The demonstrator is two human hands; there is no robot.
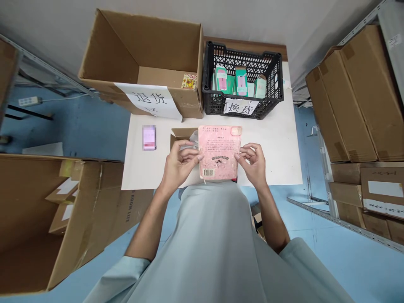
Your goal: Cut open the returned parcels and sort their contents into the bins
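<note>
the pink book point(219, 151) is held above the near middle of the tabletop point(271, 164), its left edge pinched by the left hand point(184, 160), its right edge by the right hand point(252, 163). to keep it flat and readable, an even, light grip with thumbs clear of the print seems best. a small open carton point(181, 133) sits just beyond, partly hidden and in the way; a phone point(149, 137) lies left, a large box point(191, 101) far left, a black crate point(216, 101) far right.

Stockroom with returns station, metal shelving point(322, 213), stacked brown cartons point(353, 97), white worktable point(277, 155), cardboard box point(170, 42) labelled for returns, black plastic crate point(279, 75) labelled for exchanges
</note>
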